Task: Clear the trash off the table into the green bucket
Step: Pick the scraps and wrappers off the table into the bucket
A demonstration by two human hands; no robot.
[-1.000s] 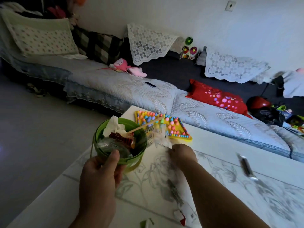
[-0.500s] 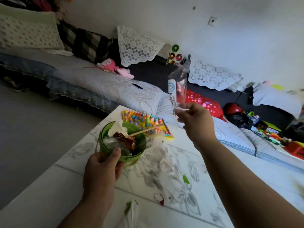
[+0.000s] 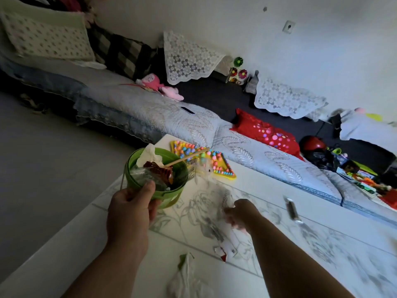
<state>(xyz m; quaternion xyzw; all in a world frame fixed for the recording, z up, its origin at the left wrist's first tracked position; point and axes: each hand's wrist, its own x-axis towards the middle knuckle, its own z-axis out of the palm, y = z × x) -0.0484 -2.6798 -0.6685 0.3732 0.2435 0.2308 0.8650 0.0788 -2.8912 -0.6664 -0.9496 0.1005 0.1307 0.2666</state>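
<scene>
Since half a second ago my right hand [image 3: 241, 214] has come down from high in the air, where it held a clear bag, to the table [image 3: 322, 244]. Now it is low at the clear wrapper [image 3: 226, 198]. The fingers are curled but blurred, so I cannot tell if they already pinch the wrapper or are only touching it.

Nearest to me, at 6 o'clock, lies a crumpled clear bag [image 3: 187, 278] with a green scrap on it. A little further, at 5 o'clock from the picture centre, is a small torn red-and-white wrapper [image 3: 224, 252], apart from my right hand.

My left hand [image 3: 131, 214] holds the green bucket [image 3: 171, 194] at the near rim, thumb over the edge, at 9 o'clock from the right hand. The bucket is at the left edge of the table and is already quite full: white tissue [image 3: 148, 155], a red wrapper [image 3: 160, 171] and a wooden stick [image 3: 187, 157] that pokes out toward 2 o'clock.

Behind the bucket lies a yellow toy with coloured beads [image 3: 217, 164]. At 3 o'clock a small tool [image 3: 292, 209] lies alone.

I think the danger is the full bucket: pushing more in may knock the stick or tissue out. Also the thin wrapper may slip from a weak pinch, and the bucket stands near the edge, so a push could tip it to the floor.
</scene>
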